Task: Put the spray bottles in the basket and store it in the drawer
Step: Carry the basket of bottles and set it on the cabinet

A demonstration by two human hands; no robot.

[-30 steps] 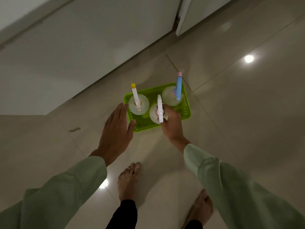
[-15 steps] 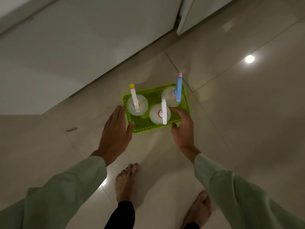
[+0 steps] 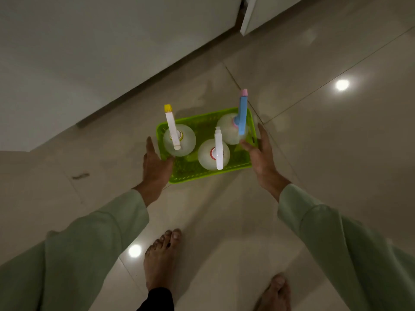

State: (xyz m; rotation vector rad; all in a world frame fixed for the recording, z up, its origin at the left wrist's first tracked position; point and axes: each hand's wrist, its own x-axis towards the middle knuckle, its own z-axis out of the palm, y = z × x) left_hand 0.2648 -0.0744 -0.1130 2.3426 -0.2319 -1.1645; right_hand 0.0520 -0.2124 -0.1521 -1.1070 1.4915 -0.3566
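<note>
your left hand (image 3: 156, 163) sits at the left short side of the green basket (image 3: 190, 173), fingers spread and extended, thumb touching or just over the rim near the front-left corner. it is not closed around anything. your right hand (image 3: 261, 153) mirrors it at the right short side of the basket, palm turned inward, fingers apart, thumb reaching toward the rim beside the blue-headed bottle. whether either palm actually presses the basket wall cannot be told from this view; treat both hands as unclenched and flanking the basket, not yet gripping it.

inside the basket, three spray bottles stand upright. the yellow-tipped bottle (image 3: 178, 140) is at the basket's left end. the white-headed bottle (image 3: 213, 157) is near the basket's front edge, toward the middle. the blue-headed bottle (image 3: 232, 129) is at the basket's rear right corner. no bottle lies outside the basket in view.

status: the loading step appears complete. the remaining steps, by judgement, are to close both hands on the basket's short sides, lift it level, and place it in the drawer. no open drawer is visible; pale cabinet fronts (image 3: 112, 52) stand beyond the basket's rear edge.

both forearms extend forward and down from above the basket's front edge, in pale green sleeves (image 3: 336, 239). your bare feet (image 3: 161, 259) stand on the glossy tile floor (image 3: 325, 153), well short of the basket's front edge.
</note>
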